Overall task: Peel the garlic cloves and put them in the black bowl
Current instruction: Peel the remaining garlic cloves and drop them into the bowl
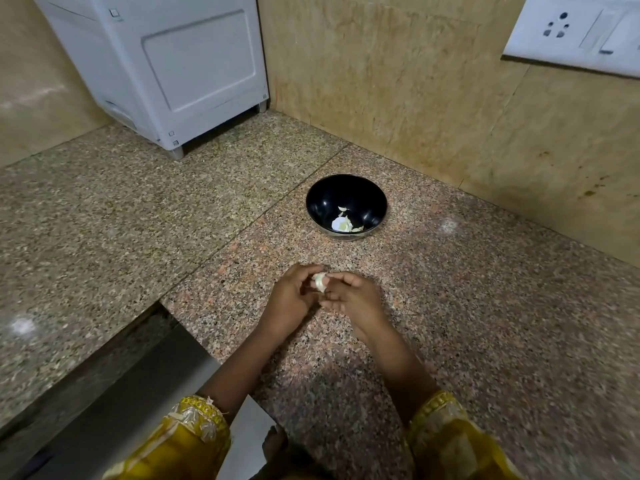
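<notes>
a speckled pink-and-grey granite counter (485, 306) fills most of the view, polished enough to throw back pale spots of light. a thin seam runs slantwise across it from the far wall toward the near left edge. there the stone steps down to a grey steel surface (138, 393). beige marbled tiles (398, 81) line the wall behind, marked with a few brown spots on the right. a white switch and socket plate (571, 29) sits at the upper right. a white boxy appliance (180, 64) stands on short feet in the far left corner.

the black bowl (332, 195) rests on the counter near the wall, well beyond the hands, with a few pale garlic pieces (341, 224) at its bottom; whether they are cloves or skins cannot be told.

in front of it, the left hand (291, 296) and right hand (349, 296) meet just above the counter. the fingers (301, 271) of both are curled in and pinched on one whitish garlic clove (320, 281) held between them. yellow embroidered sleeves (187, 438) cover both forearms at the bottom edge.
</notes>
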